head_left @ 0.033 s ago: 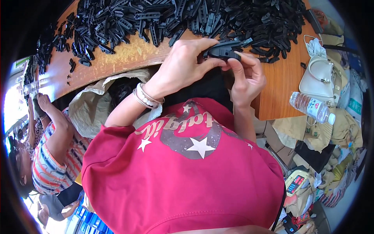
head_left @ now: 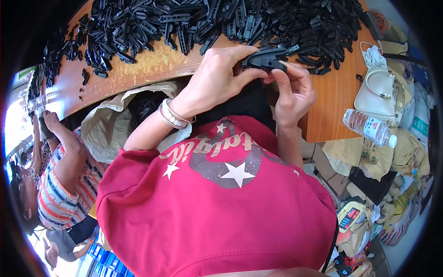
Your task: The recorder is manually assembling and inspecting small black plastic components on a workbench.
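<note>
Between my two hands is a black plastic part [head_left: 264,60], longish with a raised block on it, held just over the table's near edge. My left hand [head_left: 219,76] pinches its left end between thumb and fingers. At the part's right end my right hand [head_left: 294,92] is closed, with the thumb pressed up against it and the fingers curled behind. Whether the part is one piece or two joined pieces I cannot tell. A large heap of similar black plastic parts [head_left: 180,21] lies just beyond my hands.
The wooden table [head_left: 152,64] has a worn top. An open woven sack [head_left: 108,129] hangs at its edge on the left. To the right are a water bottle [head_left: 369,127], a white handbag [head_left: 376,87] and a scale [head_left: 351,216] among cloths. Other people [head_left: 71,184] work at the left.
</note>
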Tool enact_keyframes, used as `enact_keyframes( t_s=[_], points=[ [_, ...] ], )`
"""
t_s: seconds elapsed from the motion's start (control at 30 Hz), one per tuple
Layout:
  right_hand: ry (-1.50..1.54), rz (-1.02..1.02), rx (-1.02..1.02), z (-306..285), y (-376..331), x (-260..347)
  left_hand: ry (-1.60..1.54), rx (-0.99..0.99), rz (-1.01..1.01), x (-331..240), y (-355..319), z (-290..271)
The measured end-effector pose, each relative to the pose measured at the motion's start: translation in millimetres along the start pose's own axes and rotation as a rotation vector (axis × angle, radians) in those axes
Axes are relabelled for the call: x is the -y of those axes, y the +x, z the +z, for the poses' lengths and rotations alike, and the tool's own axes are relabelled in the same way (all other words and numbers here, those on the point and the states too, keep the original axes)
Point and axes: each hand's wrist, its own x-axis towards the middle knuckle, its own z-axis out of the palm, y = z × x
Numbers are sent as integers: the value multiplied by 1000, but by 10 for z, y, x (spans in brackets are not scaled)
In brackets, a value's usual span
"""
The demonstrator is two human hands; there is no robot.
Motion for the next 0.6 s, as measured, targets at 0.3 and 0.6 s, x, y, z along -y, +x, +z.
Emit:
enact_keyframes(
  t_s=[0.3, 0.6],
  points=[
    [-38, 106, 201, -52, 238, 111, 101, -120, 345, 181, -43, -1],
    [33, 26, 266, 34, 99, -94, 35, 3, 21, 12, -293, -225]
  ],
)
